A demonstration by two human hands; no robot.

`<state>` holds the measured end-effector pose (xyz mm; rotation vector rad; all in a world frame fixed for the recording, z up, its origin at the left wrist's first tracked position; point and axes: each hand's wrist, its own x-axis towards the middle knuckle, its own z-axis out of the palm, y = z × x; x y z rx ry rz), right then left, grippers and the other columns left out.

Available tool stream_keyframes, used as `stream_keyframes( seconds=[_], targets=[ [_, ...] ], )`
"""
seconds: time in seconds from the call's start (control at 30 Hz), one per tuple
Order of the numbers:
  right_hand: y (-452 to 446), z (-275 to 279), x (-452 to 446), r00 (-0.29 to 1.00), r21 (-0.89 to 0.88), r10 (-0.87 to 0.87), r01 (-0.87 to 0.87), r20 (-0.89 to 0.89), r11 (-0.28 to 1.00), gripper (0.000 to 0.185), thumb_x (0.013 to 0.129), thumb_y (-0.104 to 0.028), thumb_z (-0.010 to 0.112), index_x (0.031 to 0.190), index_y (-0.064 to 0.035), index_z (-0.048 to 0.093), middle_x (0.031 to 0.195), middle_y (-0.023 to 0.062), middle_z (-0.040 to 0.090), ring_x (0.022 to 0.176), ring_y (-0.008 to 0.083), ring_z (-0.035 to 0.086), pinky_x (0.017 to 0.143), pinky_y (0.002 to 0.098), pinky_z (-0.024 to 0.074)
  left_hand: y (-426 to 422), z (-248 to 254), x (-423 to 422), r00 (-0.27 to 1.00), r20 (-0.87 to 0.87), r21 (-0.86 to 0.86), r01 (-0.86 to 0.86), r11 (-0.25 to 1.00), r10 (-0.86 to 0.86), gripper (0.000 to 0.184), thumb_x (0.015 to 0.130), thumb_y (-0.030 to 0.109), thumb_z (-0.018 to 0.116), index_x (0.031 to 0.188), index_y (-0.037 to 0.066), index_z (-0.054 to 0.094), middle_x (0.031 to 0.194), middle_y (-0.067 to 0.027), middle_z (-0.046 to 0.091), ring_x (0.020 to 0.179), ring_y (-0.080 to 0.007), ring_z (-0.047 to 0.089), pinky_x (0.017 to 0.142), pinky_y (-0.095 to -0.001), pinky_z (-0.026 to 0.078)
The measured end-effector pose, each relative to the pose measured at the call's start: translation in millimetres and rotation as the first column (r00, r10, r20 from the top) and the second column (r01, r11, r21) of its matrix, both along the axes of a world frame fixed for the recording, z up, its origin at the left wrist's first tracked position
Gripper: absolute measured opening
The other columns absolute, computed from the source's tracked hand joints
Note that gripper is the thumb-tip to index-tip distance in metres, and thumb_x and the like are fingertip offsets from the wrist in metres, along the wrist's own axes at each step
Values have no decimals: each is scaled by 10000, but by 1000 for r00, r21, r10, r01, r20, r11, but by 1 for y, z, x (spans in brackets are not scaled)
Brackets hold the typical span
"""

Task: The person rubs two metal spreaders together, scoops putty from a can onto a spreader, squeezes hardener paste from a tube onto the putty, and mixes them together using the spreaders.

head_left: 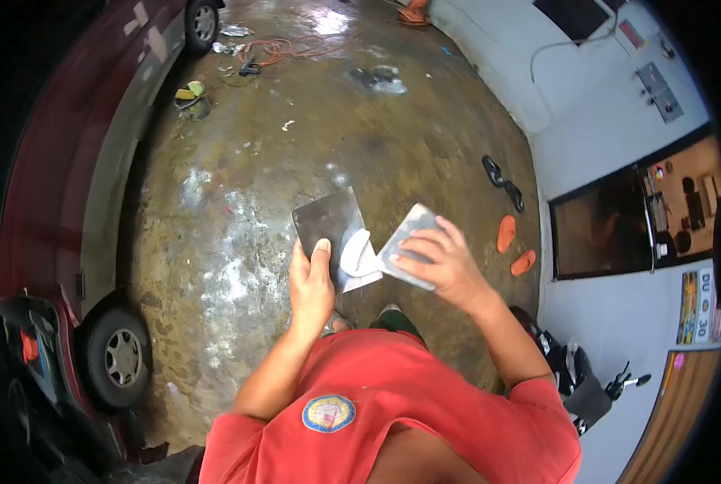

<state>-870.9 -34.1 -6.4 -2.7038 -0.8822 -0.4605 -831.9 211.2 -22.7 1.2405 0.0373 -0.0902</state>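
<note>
My left hand (312,282) holds a flat grey metal plate (328,220), with the thumb on its upper face. A lump of white paste (358,254) lies on the right part of this plate. My right hand (443,264) grips a second flat grey plate (409,238), its fingers spread across the top face. The lower left corner of that second plate is beside the white paste. Both plates are in front of my red shirt, above the floor.
On the left stands a dark red and grey vehicle (70,121). A bucket (193,105), an orange hose (284,50), orange slippers (506,233) and black sandals (493,171) are on the wet floor (296,153). A motorcycle (582,391) stands by the right wall.
</note>
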Motion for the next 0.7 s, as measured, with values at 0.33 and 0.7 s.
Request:
stream_keyframes(
  seconds=[0.33, 0.7],
  targets=[
    [32, 39, 49, 975, -25, 220, -219, 31, 975, 335, 778, -152, 640, 1097, -226, 709, 1149, -13, 644, 1136, 204, 586, 1099, 536, 340, 20, 14, -2, 987, 0, 277, 152, 949, -158, 405, 1033, 204, 496, 1371, -19, 512, 1217, -141, 656, 1106, -180, 596, 980, -331, 456],
    [32, 6, 23, 863, 136, 496, -483, -97, 865, 435, 732, -86, 631, 1150, -192, 686, 1185, 33, 635, 1152, 243, 585, 1075, 513, 379, -9, 26, 3, 964, 184, 517, -263, 814, 194, 347, 1044, 173, 458, 1352, 21, 502, 1100, -262, 676, 1044, -358, 682, 875, -402, 504]
  ],
)
